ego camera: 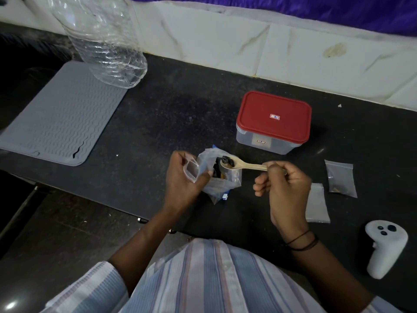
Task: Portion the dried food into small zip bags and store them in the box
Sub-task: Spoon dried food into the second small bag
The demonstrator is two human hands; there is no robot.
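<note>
My left hand [182, 177] pinches a small clear zip bag [191, 169] with its mouth held open. Beside it on the black counter stands a larger plastic bag of dark dried food [222, 179], open at the top. My right hand [286, 188] grips the handle of a pale wooden spoon [243, 164]. Its bowl carries a few dark pieces just above the food bag's mouth. A clear box with a red lid [274, 122], closed, stands behind. Two small zip bags lie at the right: one [341, 178] with a few bits inside, one flat [318, 203].
A grey ribbed mat [56, 123] lies at the left, with a big clear plastic bottle [106, 39] on its far corner. A white hand controller [385, 247] rests at the right near the counter's front edge. A tiled wall runs along the back.
</note>
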